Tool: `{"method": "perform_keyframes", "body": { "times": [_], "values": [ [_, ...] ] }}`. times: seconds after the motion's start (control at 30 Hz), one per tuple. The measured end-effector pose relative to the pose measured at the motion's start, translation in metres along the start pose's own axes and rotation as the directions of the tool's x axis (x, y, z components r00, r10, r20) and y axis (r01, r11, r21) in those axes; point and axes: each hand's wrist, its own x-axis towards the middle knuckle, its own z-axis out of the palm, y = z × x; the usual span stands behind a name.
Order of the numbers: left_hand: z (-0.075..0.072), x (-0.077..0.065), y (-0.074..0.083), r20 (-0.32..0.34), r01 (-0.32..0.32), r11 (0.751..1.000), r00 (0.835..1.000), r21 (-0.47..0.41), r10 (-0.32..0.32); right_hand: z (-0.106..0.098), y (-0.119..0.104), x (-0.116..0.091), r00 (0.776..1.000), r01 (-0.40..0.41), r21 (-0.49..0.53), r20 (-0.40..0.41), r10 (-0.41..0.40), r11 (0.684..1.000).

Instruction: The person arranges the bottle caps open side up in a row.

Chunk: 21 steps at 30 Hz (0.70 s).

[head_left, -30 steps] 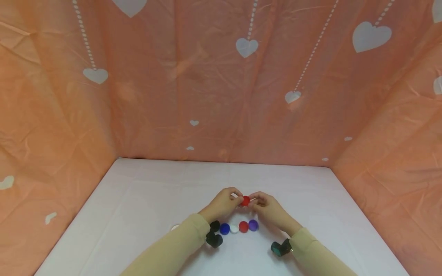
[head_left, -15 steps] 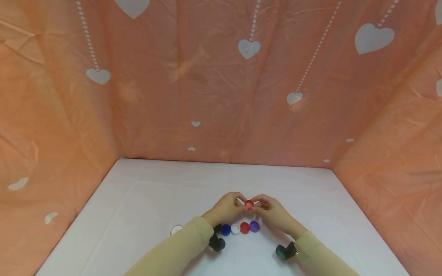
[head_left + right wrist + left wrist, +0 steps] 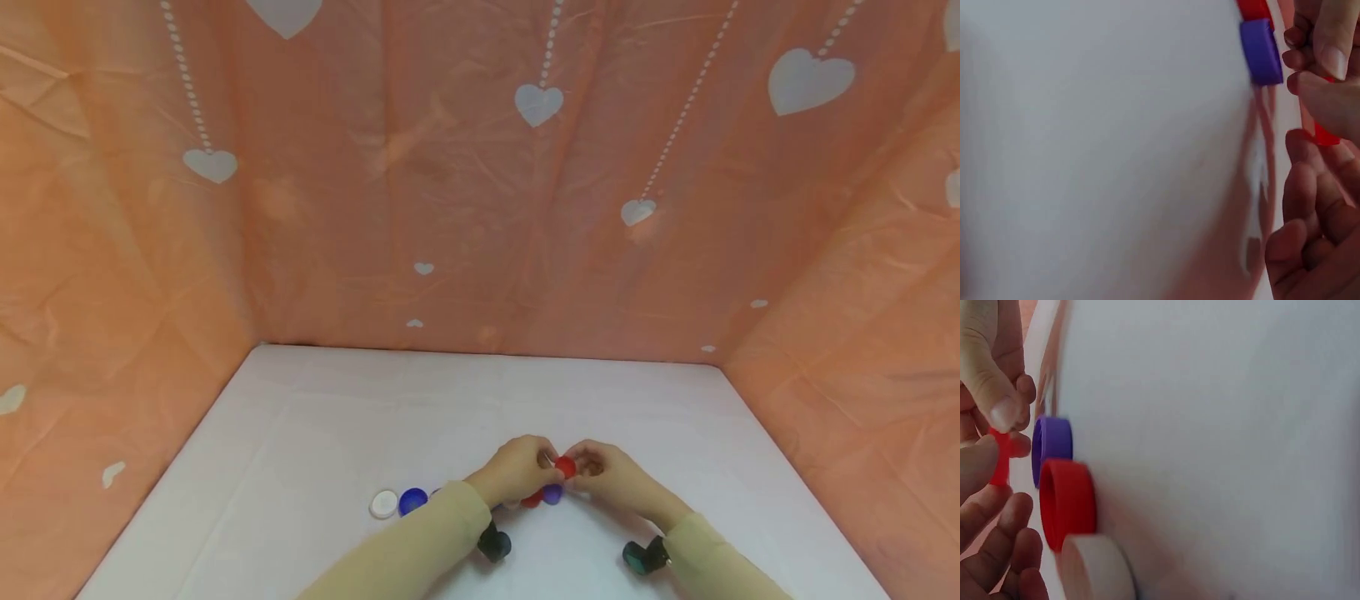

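Note:
Both hands pinch one red bottle cap (image 3: 566, 467), raised near the right end of a row of caps. My left hand (image 3: 517, 468) has it by the left side with thumb and fingertips. From the right, the thumb and fingertips of my right hand (image 3: 618, 477) hold the same cap. Close below it, the purple cap (image 3: 1057, 440) stands at the row's end, with another red cap (image 3: 1072, 503) and a white cap (image 3: 1100, 569) beside it. In the head view, the left hand and sleeve hide the row's middle.
At the row's left end lie a white cap (image 3: 383, 504) and a blue cap (image 3: 413, 501) on the white table (image 3: 315, 417). Black wrist cameras hang under both sleeves. An orange cloth (image 3: 480, 208) with pale hearts encloses the back and sides.
Both hands have shifted right and closer to the person, carrying the red cap, which has turned over between them. The white and blue caps at the left have come out from behind the left sleeve.

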Motion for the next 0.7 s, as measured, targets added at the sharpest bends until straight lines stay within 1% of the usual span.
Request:
{"method": "perform_keyframes", "body": {
  "times": [0.07,0.13,0.23,0.3,0.47,0.6,0.7],
  "values": [
    [0.002,0.000,0.000,0.004,-0.039,0.996,0.999,0.080,0.038,0.000,0.001,-0.001,1.000,-0.005,-0.037,0.005,0.005,0.999],
    [0.002,0.000,-0.001,0.016,-0.072,0.985,0.997,0.158,0.070,0.000,0.001,-0.003,1.000,-0.013,-0.049,0.020,0.014,0.999],
    [0.002,-0.001,-0.002,0.035,-0.111,0.966,0.994,0.234,0.105,-0.001,0.002,-0.004,0.998,-0.033,-0.054,0.045,0.036,0.998],
    [0.003,0.000,-0.003,0.043,-0.122,0.961,0.992,0.248,0.115,-0.002,0.002,-0.003,0.997,-0.040,-0.058,0.061,0.044,0.997],
    [0.005,0.001,-0.006,0.047,-0.127,0.952,0.992,0.278,0.119,-0.003,0.009,-0.002,0.992,-0.065,-0.045,0.101,0.070,0.997],
    [0.007,0.004,-0.007,0.048,-0.117,0.953,0.993,0.281,0.108,-0.002,0.016,-0.003,0.990,-0.085,-0.018,0.111,0.087,0.996],
    [0.009,0.004,-0.007,0.051,-0.104,0.957,0.994,0.272,0.094,-0.001,0.017,-0.005,0.989,-0.102,-0.020,0.104,0.103,0.995]
  ]
}}
